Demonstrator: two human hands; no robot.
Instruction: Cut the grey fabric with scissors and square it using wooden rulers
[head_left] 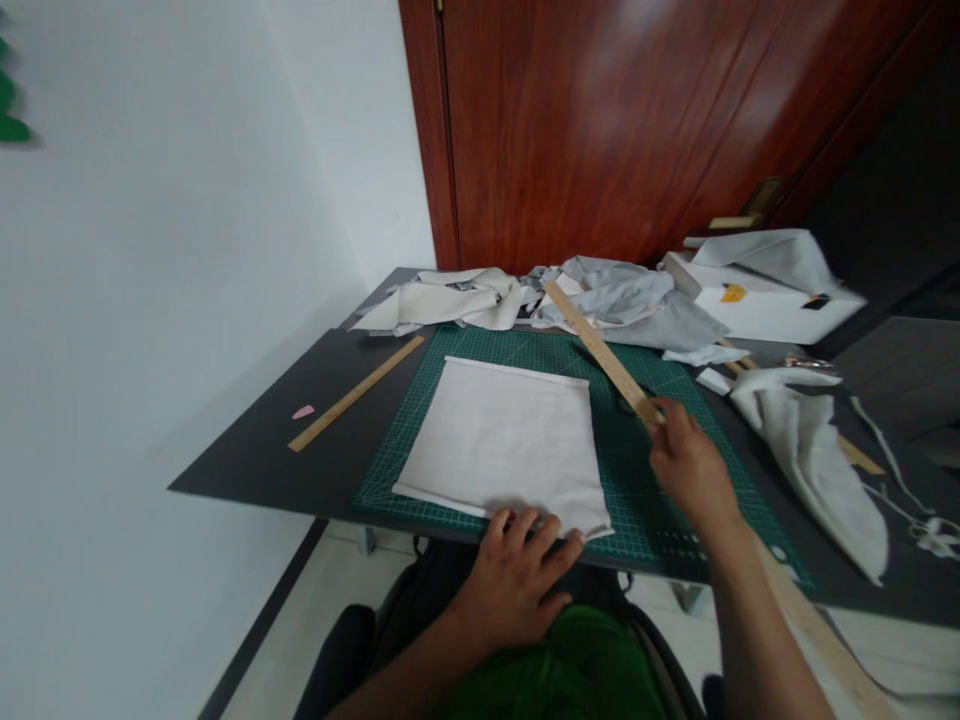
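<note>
A white cloth [510, 430] lies flat on the green cutting mat [645, 490], with narrow folded strips along its far and near edges. My left hand [521, 575] rests with spread fingers on the cloth's near edge. To the right of the cloth, my right hand [690, 460] is closed round the near end of a wooden ruler [600, 350]. The ruler slants away to the far left, over dark scissors [626, 400] that are partly hidden. How high the ruler is above the mat cannot be told.
Another wooden ruler [356, 395] and a pink piece [303, 412] lie at the left. Crumpled fabric [622, 300] lines the back. A white box [765, 300], loose cloth [821, 450] and cords [892, 460] are at the right.
</note>
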